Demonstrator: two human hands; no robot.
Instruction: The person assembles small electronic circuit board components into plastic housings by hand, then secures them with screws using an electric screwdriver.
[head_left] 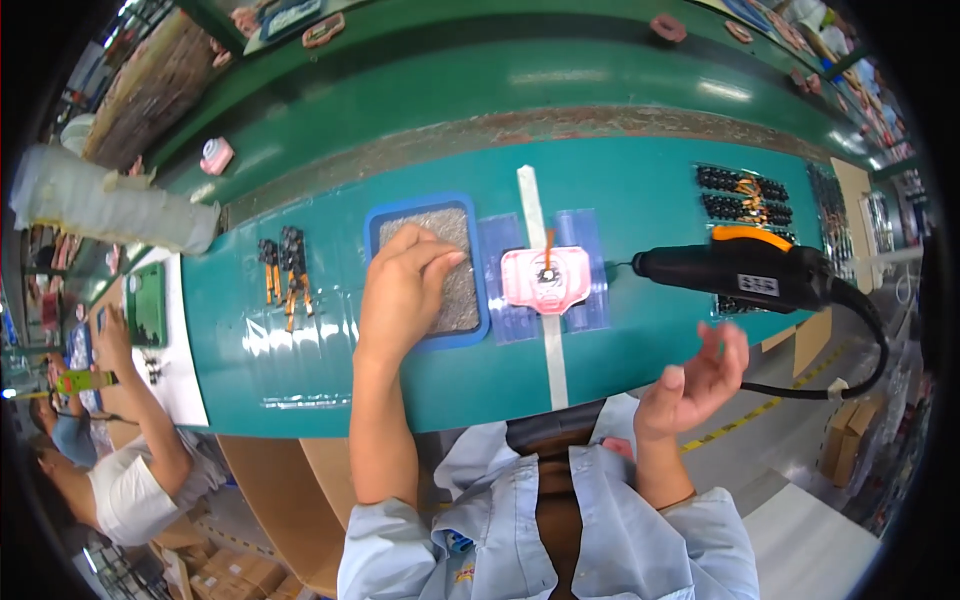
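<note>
My left hand [398,290] is over a blue tray [457,341] filled with tiny greyish metal pieces [457,295]. Its thumb and fingers are pinched together; what they hold, if anything, is too small to make out. Right of the tray, a pink and white camera-shaped housing [518,277] lies between clear bluish plastic strips [592,228], with a small dark part and an orange ribbon at its middle. A black electric screwdriver [735,270] lies beyond my right hand [695,385], its tip toward the housing. That hand is empty near the table's front edge, palm up, fingers apart.
Dark parts with orange ribbons [292,262] lie on a clear plastic sheet at left. Rows of similar parts [742,182] sit at far right. The screwdriver's cable [880,345] loops off the right edge. Another person [150,480] works at left, near a green tray [146,305].
</note>
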